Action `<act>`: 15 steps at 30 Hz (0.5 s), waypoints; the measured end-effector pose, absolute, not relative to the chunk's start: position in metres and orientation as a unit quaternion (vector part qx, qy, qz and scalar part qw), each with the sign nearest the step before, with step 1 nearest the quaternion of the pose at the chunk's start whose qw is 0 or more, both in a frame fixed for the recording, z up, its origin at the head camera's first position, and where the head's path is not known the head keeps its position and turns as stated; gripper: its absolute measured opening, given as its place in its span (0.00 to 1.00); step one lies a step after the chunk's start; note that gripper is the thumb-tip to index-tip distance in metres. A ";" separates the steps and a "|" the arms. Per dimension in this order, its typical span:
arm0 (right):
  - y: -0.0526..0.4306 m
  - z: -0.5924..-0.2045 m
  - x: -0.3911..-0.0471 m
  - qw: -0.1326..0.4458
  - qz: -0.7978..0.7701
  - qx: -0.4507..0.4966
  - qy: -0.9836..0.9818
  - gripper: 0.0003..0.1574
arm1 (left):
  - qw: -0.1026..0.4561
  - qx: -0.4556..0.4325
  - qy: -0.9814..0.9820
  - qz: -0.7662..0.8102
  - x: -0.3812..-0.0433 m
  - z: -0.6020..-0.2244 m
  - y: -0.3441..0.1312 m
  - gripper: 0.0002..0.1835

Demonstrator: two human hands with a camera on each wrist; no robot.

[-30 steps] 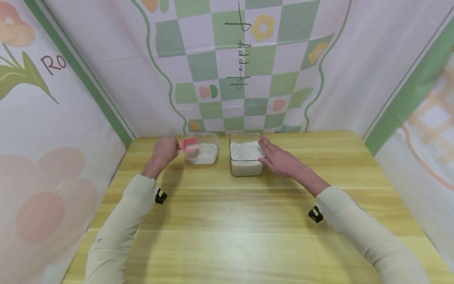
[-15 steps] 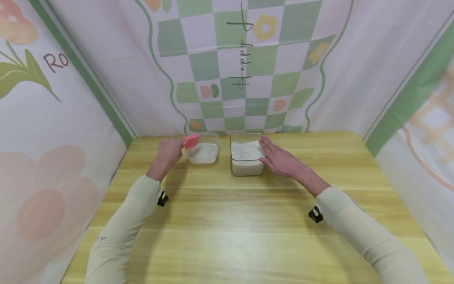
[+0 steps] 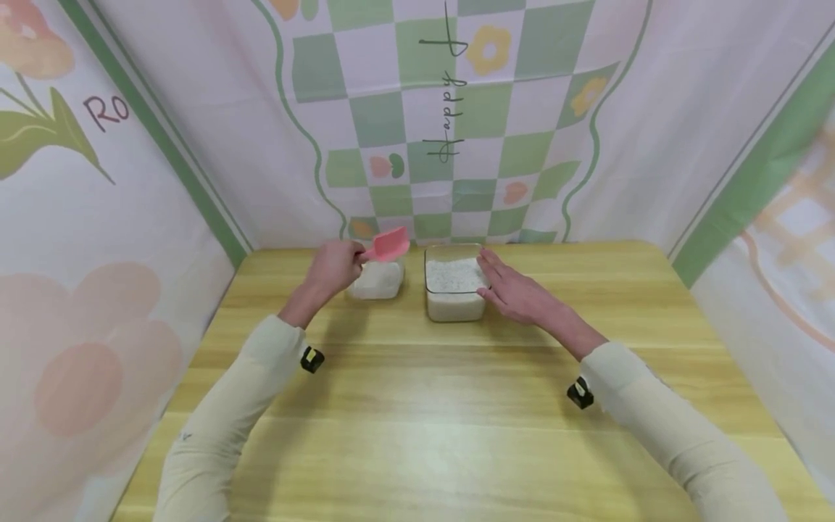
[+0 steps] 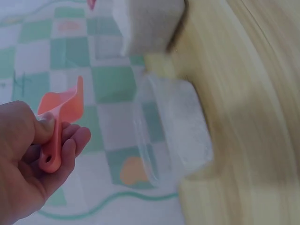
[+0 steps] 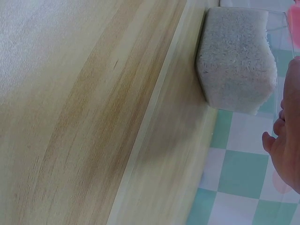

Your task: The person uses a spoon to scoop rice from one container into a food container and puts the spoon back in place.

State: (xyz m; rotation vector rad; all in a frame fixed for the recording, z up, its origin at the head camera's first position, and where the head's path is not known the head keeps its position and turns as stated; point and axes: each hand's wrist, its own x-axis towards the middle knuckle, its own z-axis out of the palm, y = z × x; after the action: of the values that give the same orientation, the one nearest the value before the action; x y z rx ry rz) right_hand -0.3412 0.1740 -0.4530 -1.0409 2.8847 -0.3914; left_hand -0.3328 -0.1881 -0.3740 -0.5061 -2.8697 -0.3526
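My left hand (image 3: 333, 268) grips the handle of a pink scoop (image 3: 391, 245), raised above the smaller clear container (image 3: 378, 281). No rice shows in the scoop's bowl. In the left wrist view, the thumb presses on the scoop's handle (image 4: 54, 145) and the fingers curl beneath it. That smaller container has a low layer of white rice. To its right stands a deeper glass container (image 3: 455, 308), filled much higher with rice (image 5: 236, 61). My right hand (image 3: 518, 293) rests against the right rim of this glass container, its fingers straight.
Both containers stand near the back edge of a wooden table (image 3: 417, 420). A checked fabric wall (image 3: 430, 181) rises right behind them. Fabric walls also flank the table on both sides.
My left hand has moved right and the scoop has risen, going from tilted over the smaller container to higher, toward the glass container. The right hand has stayed in place.
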 end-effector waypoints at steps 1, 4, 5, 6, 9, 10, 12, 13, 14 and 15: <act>0.175 -0.453 -0.341 0.027 -0.128 -0.335 0.933 0.45 | 0.101 -0.180 -0.971 -0.119 -0.333 -0.372 -0.183 0.10; 0.177 -0.453 -0.340 0.032 -0.129 -0.329 0.935 0.45 | 0.095 -0.201 -0.969 -0.107 -0.333 -0.370 -0.170 0.11; 0.177 -0.453 -0.340 0.033 -0.129 -0.329 0.935 0.45 | 0.093 -0.204 -0.969 -0.104 -0.334 -0.370 -0.166 0.11; 0.177 -0.452 -0.339 0.034 -0.130 -0.329 0.935 0.45 | 0.091 -0.207 -0.969 -0.101 -0.335 -0.370 -0.162 0.11; 0.176 -0.451 -0.339 0.034 -0.133 -0.330 0.934 0.45 | 0.083 -0.210 -0.970 -0.088 -0.336 -0.368 -0.150 0.11; 0.175 -0.451 -0.339 0.033 -0.134 -0.331 0.934 0.45 | 0.082 -0.211 -0.971 -0.084 -0.336 -0.368 -0.147 0.10; 0.175 -0.451 -0.339 0.031 -0.135 -0.332 0.933 0.45 | 0.080 -0.213 -0.971 -0.070 -0.337 -0.367 -0.139 0.09; 0.175 -0.452 -0.339 0.030 -0.134 -0.332 0.933 0.45 | 0.079 -0.214 -0.971 -0.064 -0.338 -0.367 -0.135 0.08; 0.175 -0.452 -0.339 0.029 -0.133 -0.331 0.934 0.45 | 0.079 -0.217 -0.971 -0.056 -0.338 -0.367 -0.132 0.07; 0.175 -0.452 -0.339 0.027 -0.134 -0.332 0.933 0.45 | 0.080 -0.219 -0.971 -0.048 -0.339 -0.368 -0.128 0.06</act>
State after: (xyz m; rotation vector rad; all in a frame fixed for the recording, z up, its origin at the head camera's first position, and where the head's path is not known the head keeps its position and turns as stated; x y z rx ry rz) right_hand -0.3387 0.1751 -0.4523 -1.0237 2.8825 -0.4135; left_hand -0.3393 -0.1283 -0.3677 -0.6565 -2.9054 -0.1434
